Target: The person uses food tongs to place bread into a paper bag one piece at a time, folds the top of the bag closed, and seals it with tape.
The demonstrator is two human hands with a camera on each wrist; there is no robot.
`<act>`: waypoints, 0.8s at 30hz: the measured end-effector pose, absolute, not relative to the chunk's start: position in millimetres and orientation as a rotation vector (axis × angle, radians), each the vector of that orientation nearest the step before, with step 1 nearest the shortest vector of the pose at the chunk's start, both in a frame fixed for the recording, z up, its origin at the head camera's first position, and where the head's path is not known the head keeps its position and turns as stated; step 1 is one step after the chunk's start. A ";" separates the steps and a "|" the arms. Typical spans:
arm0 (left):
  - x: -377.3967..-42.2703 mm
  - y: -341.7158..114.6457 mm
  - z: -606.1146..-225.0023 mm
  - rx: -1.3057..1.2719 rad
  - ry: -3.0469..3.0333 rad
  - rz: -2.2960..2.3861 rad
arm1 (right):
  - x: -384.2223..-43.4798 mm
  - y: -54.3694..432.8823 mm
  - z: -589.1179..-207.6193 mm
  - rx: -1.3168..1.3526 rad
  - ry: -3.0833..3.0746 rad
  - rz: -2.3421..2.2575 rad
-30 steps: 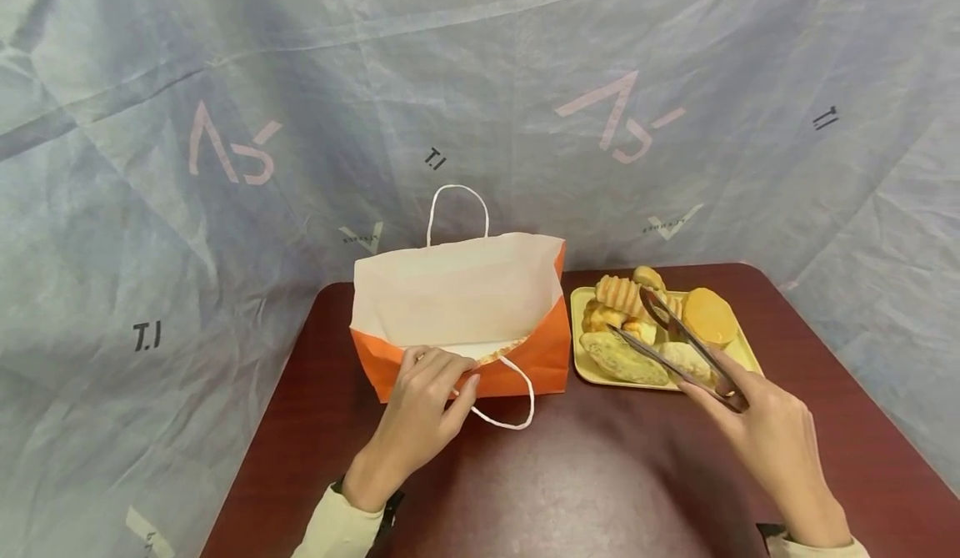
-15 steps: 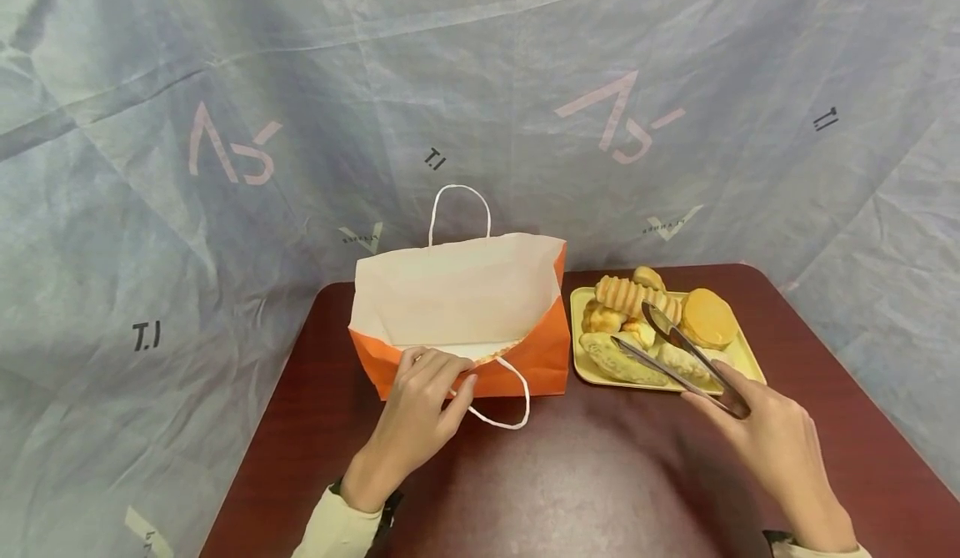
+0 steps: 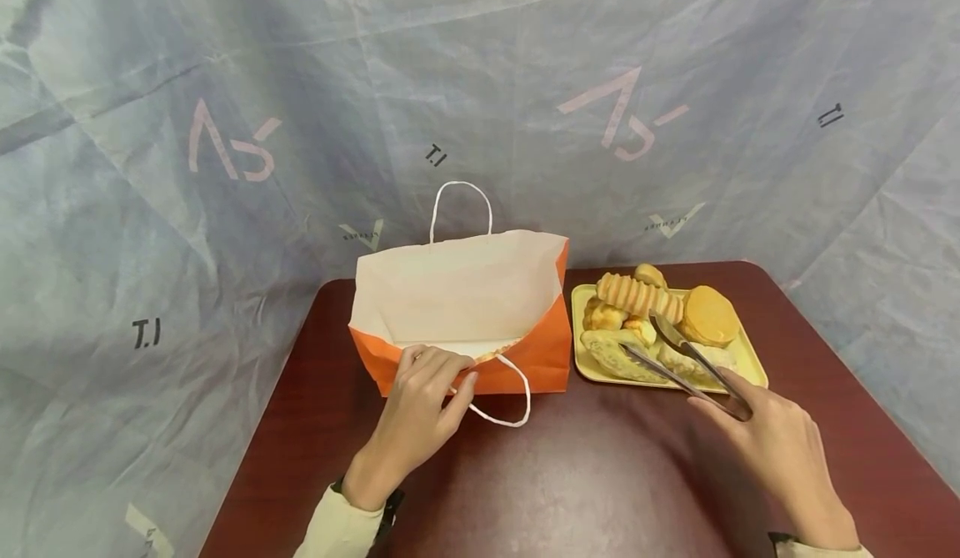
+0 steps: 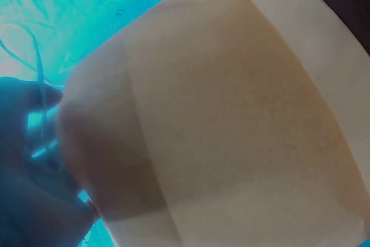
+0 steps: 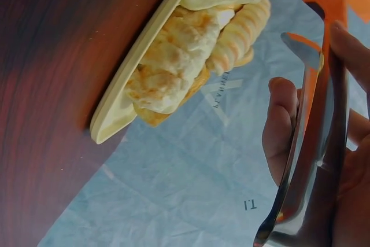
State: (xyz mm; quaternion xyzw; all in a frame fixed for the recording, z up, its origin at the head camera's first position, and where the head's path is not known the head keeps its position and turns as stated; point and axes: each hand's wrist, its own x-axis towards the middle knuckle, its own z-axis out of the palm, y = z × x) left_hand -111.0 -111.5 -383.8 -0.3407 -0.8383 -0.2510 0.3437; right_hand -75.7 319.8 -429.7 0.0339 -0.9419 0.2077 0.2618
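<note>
In the head view, my left hand (image 3: 420, 408) holds the front rim of an open orange paper bag (image 3: 543, 354), fingers over the edge and thumb outside. The left wrist view shows that hand (image 4: 34, 183) dark beside the bag's pale inner paper (image 4: 231, 114). My right hand (image 3: 783, 449) grips metal tongs (image 3: 686, 348), their tips spread above breads on a yellow tray (image 3: 750, 364). Nothing is between the tips. Beneath or near them lie a speckled oval bread (image 3: 611, 356), a ridged long bread (image 3: 637, 295) and a round yellow bun (image 3: 710, 318).
The bag's white rear handle (image 3: 462, 184) stands up; its front handle (image 3: 525, 404) droops toward the dark red table (image 3: 555, 491). A grey printed sheet (image 3: 480, 82) hangs behind the table and at both sides. A small bun (image 3: 649, 274) sits at the tray's back.
The tongs and my right hand have shifted slightly to the right and toward me, uncovering more of the ridged bread. My left hand stays on the bag rim.
</note>
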 end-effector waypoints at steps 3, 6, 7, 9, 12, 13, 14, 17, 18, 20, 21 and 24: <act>-112.1 -111.5 -381.8 -0.884 -2.180 -0.652 | -79.0 322.3 -430.7 0.091 -2.580 0.561; -112.6 -112.1 -381.5 -0.882 -2.184 -0.651 | -81.7 323.3 -433.3 0.094 -2.604 0.559; -112.6 -112.3 -381.7 -0.883 -2.186 -0.651 | -82.4 323.5 -434.1 0.093 -2.612 0.559; -112.3 -112.6 -382.3 -0.882 -2.188 -0.653 | -84.0 323.9 -436.0 0.093 -2.628 0.560; -111.3 -112.8 -383.0 -0.880 -2.192 -0.655 | -86.2 324.3 -438.1 0.098 -2.644 0.550; -110.9 -112.8 -383.2 -0.879 -2.194 -0.655 | -87.1 324.3 -438.5 0.101 -2.647 0.545; -110.5 -112.9 -383.4 -0.878 -2.196 -0.656 | -87.8 324.4 -438.9 0.103 -2.650 0.542; -109.8 -112.9 -383.8 -0.876 -2.200 -0.657 | -90.0 324.1 -439.7 0.105 -2.662 0.529; -109.6 -112.9 -383.8 -0.875 -2.200 -0.658 | -90.7 324.2 -440.1 0.106 -2.667 0.528; -109.5 -112.8 -384.0 -0.876 -2.200 -0.659 | -92.2 324.3 -440.5 0.102 -2.677 0.527; -109.5 -112.8 -384.0 -0.877 -2.199 -0.660 | -92.9 324.5 -440.7 0.100 -2.681 0.526; -109.7 -112.8 -384.1 -0.878 -2.196 -0.661 | -94.8 325.3 -442.0 0.097 -2.687 0.520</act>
